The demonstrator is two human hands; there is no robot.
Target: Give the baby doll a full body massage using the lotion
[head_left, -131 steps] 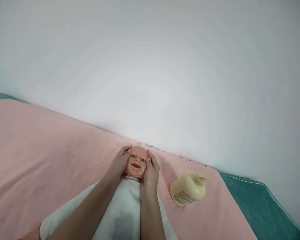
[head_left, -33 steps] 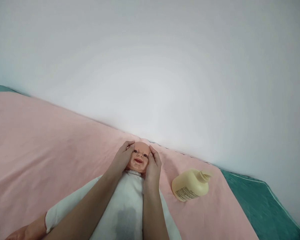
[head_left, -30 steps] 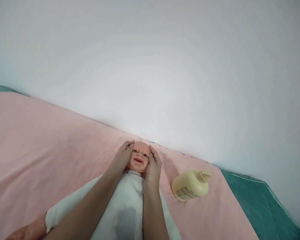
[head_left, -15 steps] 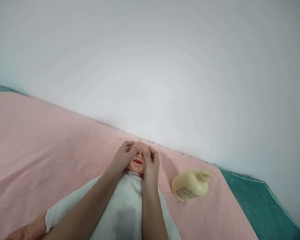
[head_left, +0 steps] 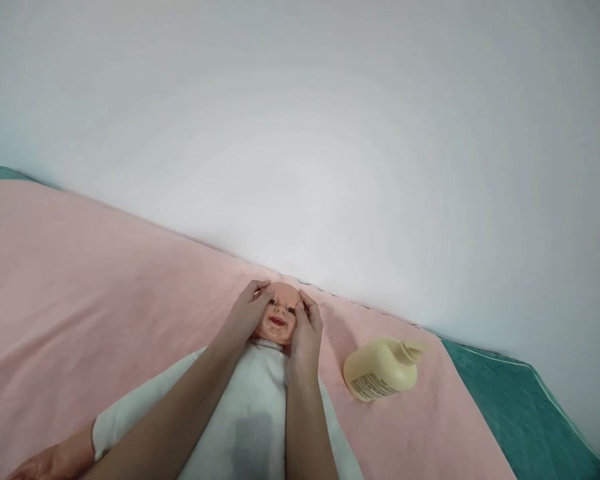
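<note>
A baby doll [head_left: 253,400] in a white outfit lies on its back on a pink cloth. Its head [head_left: 279,327] is between my two hands, with eyes, nose and red mouth showing. My left hand [head_left: 249,312] cups the left side of the head, thumb beside the eye. On the right side, my right hand [head_left: 307,327] rests with its thumb near the other eye and its fingers bent round the head. A yellow pump bottle [head_left: 380,369] stands to the right of the doll, touched by neither hand.
The pink cloth [head_left: 105,267] covers most of the surface, over a green sheet [head_left: 515,400] that shows at the right and far left. A pale wall [head_left: 300,133] rises directly behind the doll's head.
My thumbs have moved apart, from the middle of the doll's brow and eyes out to the sides of its head. The eyes are now uncovered.
</note>
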